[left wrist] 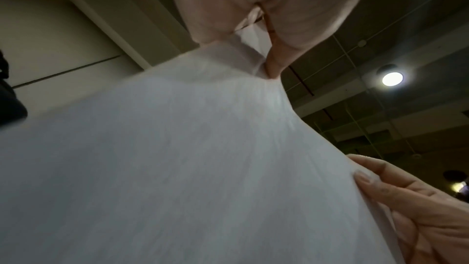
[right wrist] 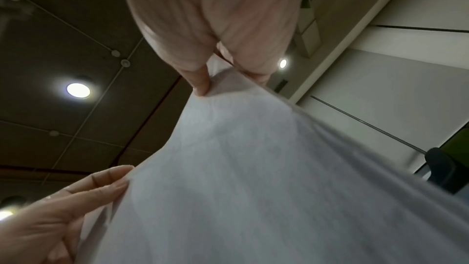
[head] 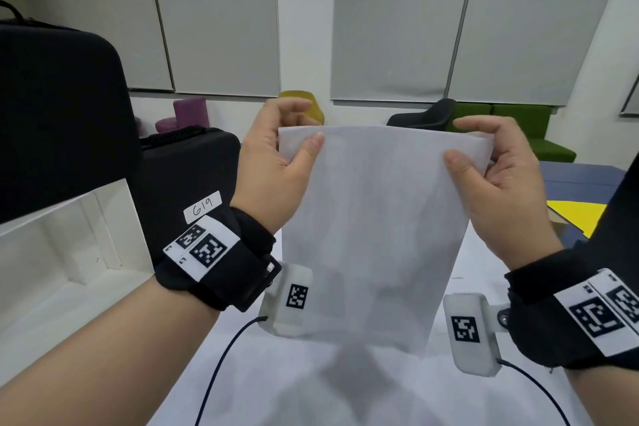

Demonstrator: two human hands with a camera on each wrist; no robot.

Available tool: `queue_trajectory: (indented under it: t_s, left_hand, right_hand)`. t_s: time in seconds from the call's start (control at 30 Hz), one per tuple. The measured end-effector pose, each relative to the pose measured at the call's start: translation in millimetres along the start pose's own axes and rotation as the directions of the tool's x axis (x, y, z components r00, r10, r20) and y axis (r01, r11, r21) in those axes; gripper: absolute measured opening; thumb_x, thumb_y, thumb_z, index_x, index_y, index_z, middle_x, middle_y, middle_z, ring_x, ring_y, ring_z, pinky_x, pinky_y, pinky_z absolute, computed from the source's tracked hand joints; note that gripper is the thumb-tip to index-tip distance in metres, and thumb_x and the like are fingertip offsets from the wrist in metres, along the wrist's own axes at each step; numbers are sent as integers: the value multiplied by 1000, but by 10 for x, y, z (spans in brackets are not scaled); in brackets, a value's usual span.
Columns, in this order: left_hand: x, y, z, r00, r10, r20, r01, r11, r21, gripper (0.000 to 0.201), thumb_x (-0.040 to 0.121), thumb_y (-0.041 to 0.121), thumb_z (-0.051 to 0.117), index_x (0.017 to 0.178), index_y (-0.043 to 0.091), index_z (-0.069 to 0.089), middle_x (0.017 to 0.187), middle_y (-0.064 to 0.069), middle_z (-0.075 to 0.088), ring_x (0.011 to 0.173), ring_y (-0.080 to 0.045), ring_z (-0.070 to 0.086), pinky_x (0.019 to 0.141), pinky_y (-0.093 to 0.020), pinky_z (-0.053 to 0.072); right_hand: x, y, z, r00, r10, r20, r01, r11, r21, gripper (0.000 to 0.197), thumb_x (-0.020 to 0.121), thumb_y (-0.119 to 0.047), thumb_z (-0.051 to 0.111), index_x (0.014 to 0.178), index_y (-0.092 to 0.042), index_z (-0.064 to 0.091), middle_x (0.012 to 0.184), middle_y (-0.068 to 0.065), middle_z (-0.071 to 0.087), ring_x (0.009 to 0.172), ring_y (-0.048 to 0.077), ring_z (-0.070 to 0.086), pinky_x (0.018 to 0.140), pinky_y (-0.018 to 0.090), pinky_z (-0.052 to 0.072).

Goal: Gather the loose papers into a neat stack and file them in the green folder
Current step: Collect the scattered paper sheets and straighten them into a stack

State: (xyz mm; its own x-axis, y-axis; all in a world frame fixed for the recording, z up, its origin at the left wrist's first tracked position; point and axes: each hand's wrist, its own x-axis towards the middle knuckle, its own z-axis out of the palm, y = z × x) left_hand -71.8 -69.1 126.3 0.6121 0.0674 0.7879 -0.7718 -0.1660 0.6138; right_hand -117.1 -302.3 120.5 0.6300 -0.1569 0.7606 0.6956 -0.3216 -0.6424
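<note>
Both hands, left hand (head: 276, 162) and right hand (head: 501, 180), pinch the upright papers (head: 373, 235) between them

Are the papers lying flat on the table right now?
No, both hands, left hand and right hand, hold the papers upright by the top corners.

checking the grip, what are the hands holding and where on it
Both hold the papers upright: left hand pinches the top left corner, right hand the top right.
</note>
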Motion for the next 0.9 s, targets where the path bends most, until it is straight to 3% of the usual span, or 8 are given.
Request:
queue_trajectory:
  t_s: [0.13,0.23,0.3,0.43,0.6,0.7,0.8,0.9]
  left_hand:
    - [-78,-202,-119,937,-306,168,342,897,-279,50,74,20,77,118,23,54,116,-6,69,109,-26,66,93,-45,53]
    - [-291,-402,-189,761,-485,431,599,780,-180,38,75,12,70,113,12,65,111,-6,73,103,-24,70,89,-40,53]
    - [-422,-491,-196,691,-542,478,656,749,-98,31,80,14,68,111,10,69,112,-8,73,104,-26,70,95,-43,51]
    - [-476,-476,-126,731,-567,379,634,770,-72,22,97,10,56,115,6,68,111,-9,74,104,-29,70,98,-50,51]
    - [-442,-259,-110,789,-527,316,589,794,-148,23,90,12,65,113,8,69,108,-6,75,102,-27,71,90,-43,55]
    - [-526,-242,-182,756,-513,406,620,760,-194,37,80,16,68,115,7,67,111,-9,73,102,-28,70,85,-38,56]
    - [-627,-259,-208,713,-525,465,660,725,-194,40,77,15,69,116,5,67,112,-10,73,105,-27,70,84,-33,55]
    - [-629,-257,-177,734,-505,454,638,743,-202,39,79,15,69,116,7,68,115,-9,72,108,-28,68,93,-42,52]
  right_hand:
    - [-123,155,-44,969,226,104,-246,931,269,46,78,-6,70,117,-20,50,113,6,67,100,18,68,81,33,58]
    - [-345,331,-47,861,415,295,-486,844,229,38,78,-10,68,116,-11,63,112,6,73,105,27,69,82,35,58]
    - [-496,412,-9,859,446,251,-486,864,132,26,83,-7,67,108,-12,68,106,3,75,101,25,70,81,33,59]
    - [-581,445,81,911,401,93,-411,903,130,16,86,-8,68,100,-14,71,98,0,76,91,19,73,74,28,59]
    - [-533,361,87,934,354,49,-356,912,205,19,83,-13,69,101,-17,70,101,2,76,91,18,73,76,31,58]
    - [-619,361,46,907,413,87,-420,870,257,23,73,-13,71,96,-14,71,97,5,76,88,24,73,71,32,59]
    - [-728,369,42,863,472,181,-503,838,213,15,82,-1,66,95,-5,71,93,7,77,89,26,72,67,24,58]
    - [-715,343,35,852,477,216,-513,843,160,17,89,-6,62,103,-10,70,98,0,76,91,17,73,71,21,57]
